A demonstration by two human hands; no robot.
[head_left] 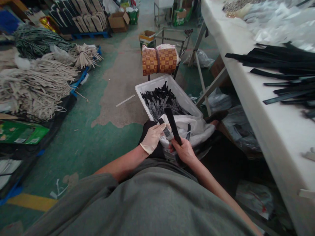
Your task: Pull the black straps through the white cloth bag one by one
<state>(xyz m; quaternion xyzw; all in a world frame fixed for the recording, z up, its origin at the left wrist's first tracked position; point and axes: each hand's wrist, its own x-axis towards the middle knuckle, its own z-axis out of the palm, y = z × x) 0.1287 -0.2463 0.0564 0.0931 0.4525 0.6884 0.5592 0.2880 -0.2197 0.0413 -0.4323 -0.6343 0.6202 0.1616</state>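
Observation:
My left hand point(152, 137), in a thin whitish glove, pinches a short grey-and-black strip point(167, 131) above my lap. Close beside it, my right hand point(185, 150) is bare and closed around a long black strap point(173, 122), which points up and away from me. The fingertips of my right hand lie near the lower end of the grey-and-black strip; whether they touch it, I cannot tell. A white plastic bag point(199, 129) lies under and beyond my hands. Just past them, a white bin point(145, 86) holds a heap of black and grey strips point(163, 100).
A long white table point(248, 105) runs along my right, bearing black straps point(283, 62) and clear plastic bags point(275, 26). Behind the bin stands a checkered padded roll point(159, 60) on a metal frame. Bundles of beige cords point(36, 85) lie on the left.

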